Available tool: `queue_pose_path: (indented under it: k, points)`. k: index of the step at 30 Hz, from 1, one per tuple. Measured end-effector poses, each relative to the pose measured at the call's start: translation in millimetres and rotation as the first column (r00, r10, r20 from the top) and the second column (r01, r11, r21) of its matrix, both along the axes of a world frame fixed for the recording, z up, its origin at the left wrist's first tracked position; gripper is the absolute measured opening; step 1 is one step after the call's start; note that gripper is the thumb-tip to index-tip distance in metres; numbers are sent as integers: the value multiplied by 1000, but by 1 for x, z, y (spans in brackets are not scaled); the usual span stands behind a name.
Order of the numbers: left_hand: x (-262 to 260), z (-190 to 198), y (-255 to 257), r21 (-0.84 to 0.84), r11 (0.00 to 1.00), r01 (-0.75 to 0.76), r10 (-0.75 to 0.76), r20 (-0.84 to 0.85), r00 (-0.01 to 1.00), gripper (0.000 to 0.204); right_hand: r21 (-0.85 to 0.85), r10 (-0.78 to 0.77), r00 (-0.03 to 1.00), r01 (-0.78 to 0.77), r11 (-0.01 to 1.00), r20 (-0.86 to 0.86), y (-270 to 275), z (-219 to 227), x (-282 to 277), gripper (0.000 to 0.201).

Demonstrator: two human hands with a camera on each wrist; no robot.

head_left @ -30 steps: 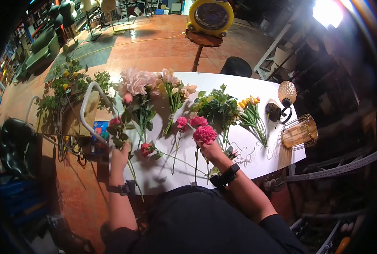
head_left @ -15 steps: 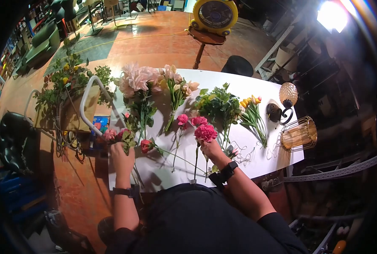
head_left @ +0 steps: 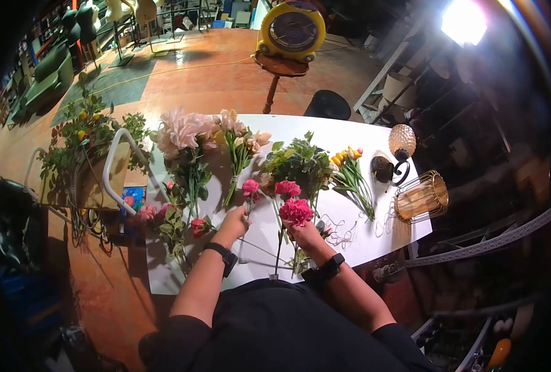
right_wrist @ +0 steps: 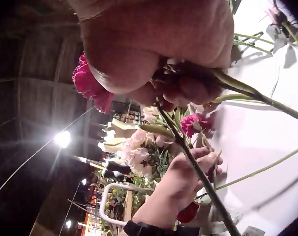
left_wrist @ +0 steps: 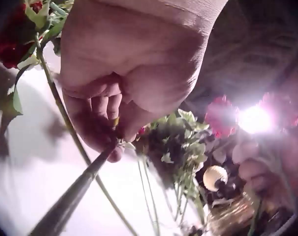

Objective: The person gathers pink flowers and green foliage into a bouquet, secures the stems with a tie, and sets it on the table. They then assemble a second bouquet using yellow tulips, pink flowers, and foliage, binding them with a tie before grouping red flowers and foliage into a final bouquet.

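Observation:
My left hand (head_left: pixel 234 224) pinches the stem (left_wrist: pixel 72 194) of a small pink carnation (head_left: pixel 249 187) over the middle of the table. To its right, my right hand (head_left: pixel 305 235) grips pink carnations (head_left: pixel 296 212) by their stems (right_wrist: pixel 190 160), the blooms standing just above the fingers. A red rose (head_left: pixel 199 227) lies left of my left hand, its long stem (left_wrist: pixel 70 125) passing beneath that hand. Farther left are leafy stems (head_left: pixel 174 230) with pink blooms at their top.
Along the back of the white table (head_left: pixel 266 260) lie pale pink flowers (head_left: pixel 182 133), greenery (head_left: pixel 300 160) and yellow tulips (head_left: pixel 351 155). A wire-cage lamp (head_left: pixel 421 197) and loose string (head_left: pixel 343 234) are at the right. A white metal rail (head_left: pixel 107 167) stands at the left edge.
My left hand has let go of the leafy flower stem at the left and moved right to the small carnation. My right hand keeps its hold on the carnations.

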State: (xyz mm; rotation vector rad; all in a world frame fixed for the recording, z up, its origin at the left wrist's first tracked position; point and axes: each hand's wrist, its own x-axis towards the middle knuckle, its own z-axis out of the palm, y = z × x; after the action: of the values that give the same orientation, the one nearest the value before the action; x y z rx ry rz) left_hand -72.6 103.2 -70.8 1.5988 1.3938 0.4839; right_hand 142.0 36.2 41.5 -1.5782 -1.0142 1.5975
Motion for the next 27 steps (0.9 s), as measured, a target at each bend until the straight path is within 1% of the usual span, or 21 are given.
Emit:
queue_pose_path:
  k: [1, 2, 3, 4, 5, 6, 7, 9, 11, 12, 13, 14, 16, 18, 19, 21, 22, 23, 25, 26, 27]
  points:
    - [1, 1, 1, -228, 974, -6, 38, 137, 990, 20, 47, -12, 1000, 14, 999, -23, -4, -2, 1, 20]
    - [0, 2, 2, -229, 973, -3, 35, 135, 990, 20, 94, -23, 999, 27, 995, -47, -6, -3, 2, 14]
    - [-3, 10, 1, -268, 963, 14, 57, 257, 965, 17, 91, -24, 999, 29, 995, -48, -6, -3, 4, 14]
    - [-7, 21, -2, -306, 951, 33, 88, 372, 924, 15, 121, -8, 1000, 7, 993, 8, -5, 0, 5, 14]
    - [-9, 33, -6, -309, 951, 27, 94, 368, 925, 15, 151, 10, 998, -19, 988, 64, -3, 2, 4, 14]
    - [-10, 53, -12, -356, 933, 60, 125, 476, 870, 15, 231, 18, 1000, -24, 973, 25, -1, 5, 2, 14]
    - [-11, 71, -17, -394, 914, 98, 162, 576, 801, 15, 232, 27, 999, -32, 972, 21, 2, 12, -3, 14]
    - [-14, 98, -25, -365, 916, 168, 118, 644, 755, 16, 328, 92, 995, -98, 940, 34, 9, 32, -13, 15]
    - [-11, 109, -32, -202, 966, 162, 17, 673, 739, 15, 399, 117, 991, -135, 907, 70, 13, 49, -25, 17]
    - [-6, 118, -36, -162, 976, 149, -15, 625, 780, 14, 490, 156, 982, -190, 851, 110, 13, 58, -30, 19]
    - [-6, 131, -40, -158, 972, 172, -39, 617, 786, 17, 572, 186, 970, -241, 784, 154, 14, 63, -33, 21]
    - [-5, 136, -43, -194, 966, 173, -6, 650, 760, 19, 575, 179, 955, -286, 766, 237, 16, 62, -34, 23]
    - [-3, 145, -50, -227, 957, 180, 24, 681, 732, 21, 553, 182, 942, -314, 772, 281, 16, 65, -32, 23]
    - [-2, 153, -56, -201, 957, 207, 18, 757, 653, 24, 523, 181, 925, -341, 781, 334, 15, 65, -31, 21]
    - [0, 154, -58, -203, 956, 213, 16, 759, 651, 24, 520, 176, 926, -338, 784, 335, 13, 65, -30, 21]
    - [3, 156, -60, -304, 927, 220, 132, 812, 569, 27, 515, 157, 937, -306, 801, 313, 7, 68, -29, 22]
    - [5, 157, -61, -324, 919, 224, 153, 817, 556, 32, 463, 151, 953, -261, 847, 261, 4, 72, -29, 25]
    - [8, 157, -61, -323, 918, 229, 150, 818, 556, 32, 464, 147, 954, -258, 848, 262, 2, 74, -30, 25]
    - [13, 156, -61, -106, 981, 160, -40, 705, 708, 33, 463, 137, 967, -224, 858, 213, -1, 76, -30, 24]
    - [13, 154, -59, -104, 981, 164, -43, 705, 708, 33, 464, 134, 968, -221, 858, 213, -2, 78, -29, 24]
    - [13, 151, -57, -133, 970, 203, -34, 755, 655, 29, 477, 163, 960, -256, 841, 228, -2, 80, -29, 26]
